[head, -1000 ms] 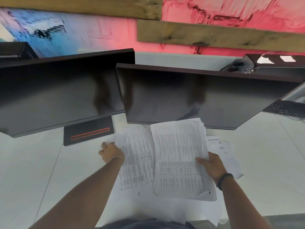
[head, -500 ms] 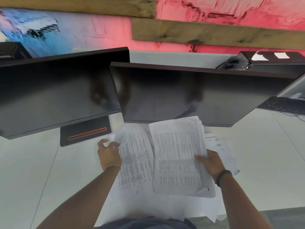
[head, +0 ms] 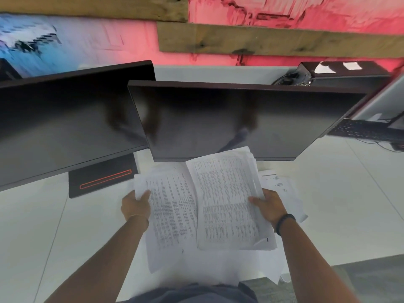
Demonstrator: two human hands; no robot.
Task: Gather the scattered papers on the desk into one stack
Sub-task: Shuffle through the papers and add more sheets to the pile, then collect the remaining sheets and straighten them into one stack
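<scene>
My left hand (head: 136,206) grips the left edge of a printed sheet (head: 172,206), thumb on top, lifting it off the white desk (head: 328,204). My right hand (head: 267,206) holds a thick stack of printed papers (head: 227,200) by its right edge, raised above the desk. The sheet's right side slips under the stack. More loose white sheets (head: 282,186) lie on the desk to the right of the stack, and other pages (head: 196,267) lie beneath, hanging over the desk's front edge.
Two dark monitors (head: 229,119) stand close behind the papers, the left monitor (head: 65,127) on a black base with a red line (head: 102,180). A black keyboard (head: 363,130) sits at the far right. The desk's front edge runs near my body.
My left hand went from resting on the sheet's far left corner to gripping its edge and lifting it. The stack in my right hand stayed raised and barely shifted.
</scene>
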